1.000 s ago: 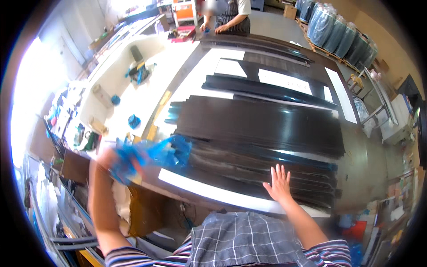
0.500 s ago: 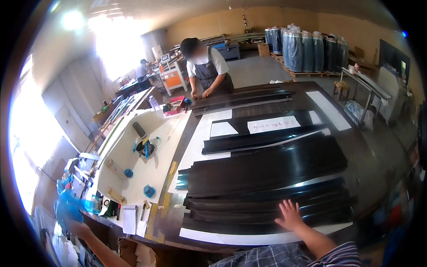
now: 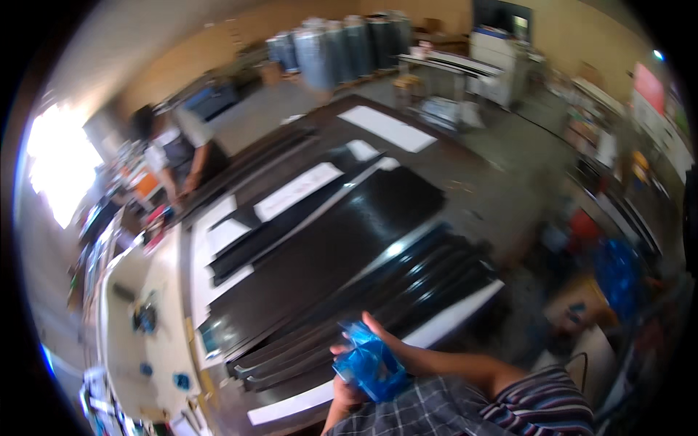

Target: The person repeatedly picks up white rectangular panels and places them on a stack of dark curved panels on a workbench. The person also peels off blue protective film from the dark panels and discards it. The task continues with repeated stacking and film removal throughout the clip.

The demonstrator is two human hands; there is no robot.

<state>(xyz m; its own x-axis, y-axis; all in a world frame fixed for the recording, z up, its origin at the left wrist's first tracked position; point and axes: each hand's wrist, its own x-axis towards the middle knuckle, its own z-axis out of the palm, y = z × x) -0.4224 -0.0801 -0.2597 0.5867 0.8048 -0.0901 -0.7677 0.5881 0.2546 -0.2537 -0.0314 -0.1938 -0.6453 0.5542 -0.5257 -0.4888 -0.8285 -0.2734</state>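
Note:
A crumpled wad of clear blue plastic film (image 3: 372, 363) is bunched between my two hands, close to my body. My left hand (image 3: 347, 391) grips it from the left, partly covered by the film. Against its upper right side lies my right hand (image 3: 389, 340), gripping it too; some of its fingers are hidden and blurred. Just beyond my hands, long dark glossy sheets (image 3: 363, 305) lie in overlapping layers on the large dark table (image 3: 465, 174). A white strip (image 3: 291, 407) runs along the near edge below them.
A co-worker (image 3: 182, 152) stands at the table's far left corner. At left is a cream-coloured surface (image 3: 167, 283) with small blue items. Wrapped rolls (image 3: 327, 54) stand at the back. On the right are a cardboard box (image 3: 578, 301) and a blue plastic bag (image 3: 618, 272).
My view has swung to the right. My left hand has come from the far left with the blue film to my front. My right hand has left the dark sheets and joined it.

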